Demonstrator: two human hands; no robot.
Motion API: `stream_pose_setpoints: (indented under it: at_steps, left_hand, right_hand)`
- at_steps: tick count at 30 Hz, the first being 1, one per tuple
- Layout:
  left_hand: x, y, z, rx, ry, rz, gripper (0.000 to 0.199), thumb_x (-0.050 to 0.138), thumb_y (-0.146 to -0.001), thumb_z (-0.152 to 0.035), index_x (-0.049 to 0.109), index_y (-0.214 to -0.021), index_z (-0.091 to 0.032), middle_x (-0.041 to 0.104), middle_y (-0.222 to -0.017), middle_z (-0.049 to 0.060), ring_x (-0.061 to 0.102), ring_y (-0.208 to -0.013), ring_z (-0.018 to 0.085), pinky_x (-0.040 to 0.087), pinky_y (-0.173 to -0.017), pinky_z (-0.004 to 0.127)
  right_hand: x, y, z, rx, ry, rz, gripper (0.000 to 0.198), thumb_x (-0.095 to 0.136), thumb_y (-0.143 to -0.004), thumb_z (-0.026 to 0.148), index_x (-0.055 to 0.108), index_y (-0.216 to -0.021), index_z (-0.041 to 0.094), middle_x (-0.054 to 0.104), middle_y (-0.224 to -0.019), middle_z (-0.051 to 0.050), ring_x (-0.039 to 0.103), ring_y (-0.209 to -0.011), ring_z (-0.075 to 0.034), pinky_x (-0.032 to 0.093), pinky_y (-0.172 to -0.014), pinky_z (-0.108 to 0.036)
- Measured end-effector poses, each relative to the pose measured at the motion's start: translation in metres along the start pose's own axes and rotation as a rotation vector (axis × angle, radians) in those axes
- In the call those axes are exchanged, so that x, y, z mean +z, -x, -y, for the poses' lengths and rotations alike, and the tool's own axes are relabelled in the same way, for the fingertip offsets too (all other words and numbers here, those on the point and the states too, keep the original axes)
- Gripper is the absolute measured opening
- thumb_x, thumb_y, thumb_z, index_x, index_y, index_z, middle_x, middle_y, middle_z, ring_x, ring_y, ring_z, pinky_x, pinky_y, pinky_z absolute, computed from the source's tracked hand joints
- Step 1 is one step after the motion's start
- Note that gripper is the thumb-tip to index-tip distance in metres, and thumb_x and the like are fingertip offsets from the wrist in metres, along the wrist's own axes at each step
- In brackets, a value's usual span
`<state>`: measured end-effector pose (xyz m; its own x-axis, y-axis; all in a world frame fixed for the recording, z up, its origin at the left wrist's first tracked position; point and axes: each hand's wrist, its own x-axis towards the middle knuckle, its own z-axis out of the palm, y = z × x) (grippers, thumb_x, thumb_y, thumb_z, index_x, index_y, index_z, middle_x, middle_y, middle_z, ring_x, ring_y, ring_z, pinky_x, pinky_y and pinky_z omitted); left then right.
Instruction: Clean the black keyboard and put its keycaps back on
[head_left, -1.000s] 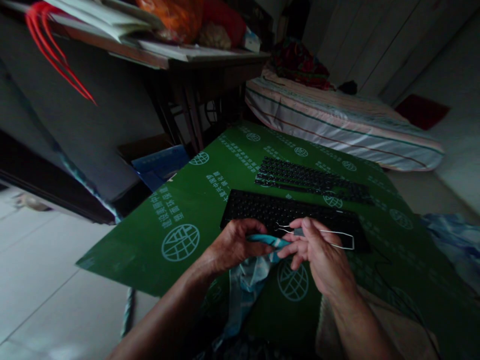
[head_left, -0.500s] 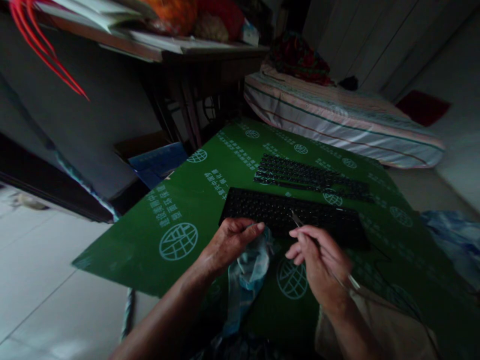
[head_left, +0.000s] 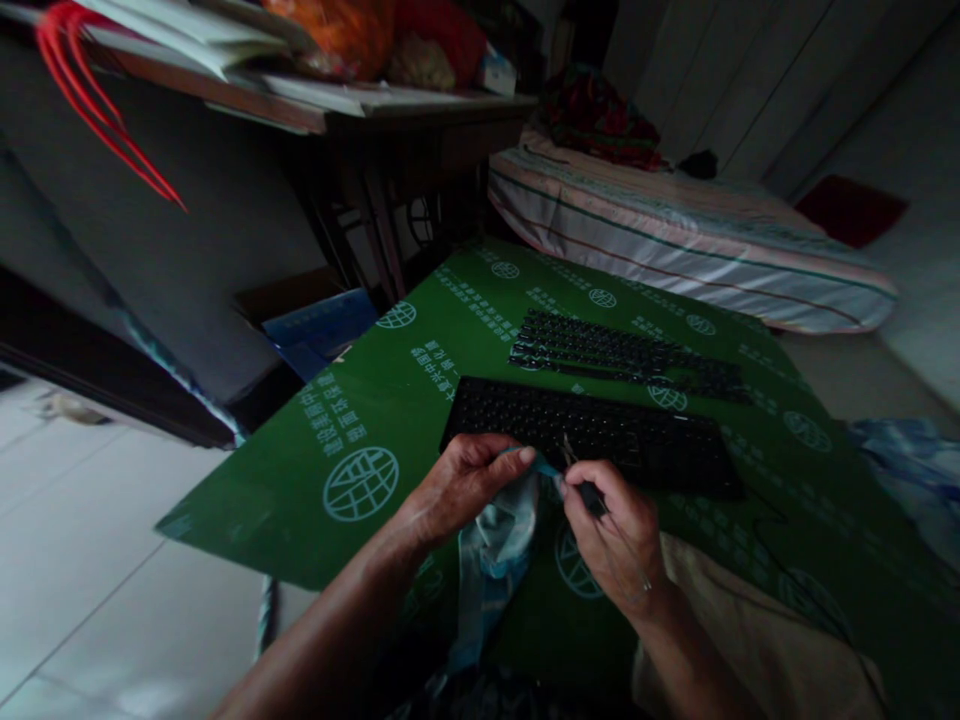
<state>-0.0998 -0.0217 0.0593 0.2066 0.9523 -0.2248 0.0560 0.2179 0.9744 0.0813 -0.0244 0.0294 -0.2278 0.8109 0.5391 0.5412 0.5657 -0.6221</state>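
My left hand point(head_left: 476, 480) is closed on a crumpled light-blue and white cloth point(head_left: 506, 535), thumb pressed over its top edge. The cloth hangs down toward my lap. Close beside it, my right hand point(head_left: 611, 525) is closed around slim metal tweezers point(head_left: 568, 450), whose tips point up and away over the keys. Its thumb and fingertip also pinch a corner of the cloth, stretched between both hands. Just beyond lies a black keyboard point(head_left: 652, 440) without its keycaps in part; exact bare spots are too dark to tell. Behind it, loose black keycaps point(head_left: 600, 345) lie in rows.
Everything lies on a green printed board point(head_left: 420, 420). A cable point(head_left: 765, 530) runs from the keyboard's right side past a beige cloth point(head_left: 735, 620). A cluttered wooden table point(head_left: 315, 115) stands at back left, with red cords hanging. A bed point(head_left: 697, 240) stands behind.
My right hand has moved left to the cloth and now pinches its corner, drawing it taut toward the right. The tweezers have shifted left with it. My left hand stays nearly in place.
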Motion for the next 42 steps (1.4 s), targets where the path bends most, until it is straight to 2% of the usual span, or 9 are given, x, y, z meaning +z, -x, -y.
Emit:
stream_pose_setpoints:
  at_steps: [5,10,15,19,23,29,32,37,42]
  left_hand:
    - [-0.002,-0.005,0.007,-0.012,-0.197,0.072,0.023,0.067,-0.068,-0.033,0.064,-0.08,-0.013,0.058,-0.067,-0.001,0.049,-0.057,0.011,0.038,-0.054,0.022]
    - [0.005,-0.011,0.011,0.114,-0.661,-0.232,0.011,0.059,-0.068,-0.019,0.067,-0.075,-0.014,0.057,-0.059,-0.002,0.049,-0.055,0.011,0.033,-0.053,0.022]
    - [0.011,-0.011,0.013,0.043,-0.346,-0.191,0.016,0.052,-0.069,-0.018,0.068,-0.069,-0.013,0.06,-0.059,0.0,0.052,-0.056,0.011,0.037,-0.051,0.021]
    - [0.01,-0.007,0.015,-0.132,-0.003,-0.107,0.021,0.057,-0.069,-0.023,0.071,-0.079,-0.012,0.067,-0.064,0.002,0.056,-0.054,0.013,0.044,-0.051,0.023]
    - [0.006,-0.003,0.016,-0.141,0.143,-0.017,0.026,0.063,-0.07,-0.032,0.073,-0.085,-0.012,0.072,-0.072,0.005,0.061,-0.059,0.014,0.049,-0.058,0.025]
    - [0.003,-0.001,0.009,-0.116,0.19,0.028,0.025,0.067,-0.065,-0.029,0.075,-0.083,-0.015,0.073,-0.075,0.004,0.063,-0.064,0.015,0.051,-0.064,0.026]
    - [0.006,-0.001,0.006,-0.129,0.204,0.049,0.024,0.068,-0.063,-0.028,0.075,-0.083,-0.015,0.073,-0.073,0.003,0.062,-0.062,0.014,0.051,-0.062,0.026]
    - [0.007,-0.002,0.011,-0.125,0.181,0.063,0.022,0.067,-0.068,-0.028,0.073,-0.084,-0.014,0.07,-0.07,0.002,0.059,-0.057,0.011,0.048,-0.06,0.024]
    - [0.0,0.0,0.013,-0.15,0.187,0.054,0.025,0.066,-0.065,-0.02,0.07,-0.09,-0.013,0.068,-0.072,0.002,0.057,-0.058,0.011,0.046,-0.057,0.022]
  right_hand:
    - [-0.009,-0.008,-0.005,0.055,0.004,-0.074,0.005,0.056,-0.082,0.017,0.056,-0.08,0.021,0.065,-0.07,0.002,0.064,-0.062,-0.012,0.05,-0.061,-0.02]
    - [-0.023,-0.012,0.011,0.012,0.013,-0.067,0.009,0.057,-0.082,0.013,0.055,-0.081,0.021,0.065,-0.07,0.002,0.063,-0.061,-0.01,0.049,-0.062,-0.018]
    - [-0.014,0.006,0.021,-0.192,0.04,0.075,0.015,0.049,-0.084,0.006,0.054,-0.083,0.019,0.062,-0.068,-0.002,0.062,-0.063,-0.013,0.049,-0.062,-0.022]
    - [-0.002,0.022,0.018,-0.193,-0.04,0.129,0.016,0.048,-0.084,0.004,0.054,-0.084,0.018,0.064,-0.072,-0.004,0.063,-0.066,-0.014,0.052,-0.065,-0.023]
    - [-0.008,0.027,0.019,-0.206,-0.112,0.082,0.014,0.053,-0.084,0.006,0.056,-0.089,0.019,0.068,-0.078,-0.005,0.066,-0.073,-0.014,0.054,-0.07,-0.023]
    - [-0.023,0.01,0.009,0.02,-0.099,-0.104,0.012,0.057,-0.085,0.013,0.059,-0.094,0.02,0.07,-0.088,-0.005,0.067,-0.08,-0.015,0.054,-0.075,-0.025]
    - [-0.016,0.0,-0.001,0.197,-0.257,-0.026,0.008,0.06,-0.084,0.021,0.058,-0.091,0.02,0.068,-0.089,-0.005,0.066,-0.081,-0.015,0.054,-0.074,-0.027]
    - [0.001,-0.003,-0.009,0.46,-0.538,0.132,0.013,0.065,-0.076,0.026,0.055,-0.08,0.019,0.059,-0.07,0.002,0.055,-0.058,-0.011,0.047,-0.051,-0.02]
    - [0.004,0.0,-0.012,0.444,-0.359,0.087,0.011,0.065,-0.073,0.025,0.056,-0.076,0.02,0.051,-0.061,0.006,0.046,-0.052,-0.009,0.04,-0.048,-0.019]
